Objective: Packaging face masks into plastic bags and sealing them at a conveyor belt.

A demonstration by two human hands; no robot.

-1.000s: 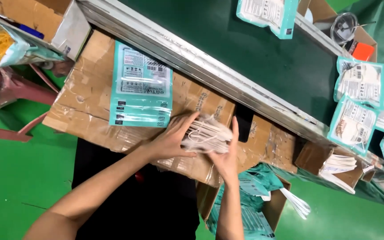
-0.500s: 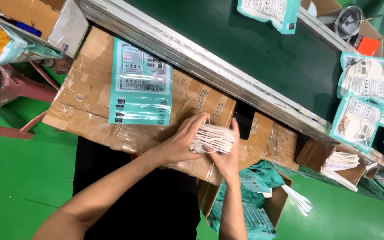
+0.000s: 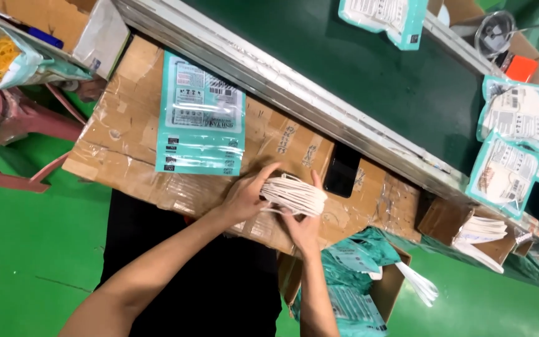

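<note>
While both hands work over the taped cardboard box, the left hand and right hand clasp a stack of white folded masks between curled fingers, just above the box top. A teal printed pouch lies flat at 10 o'clock from the stack, with a black phone near at 2 o'clock.
</note>
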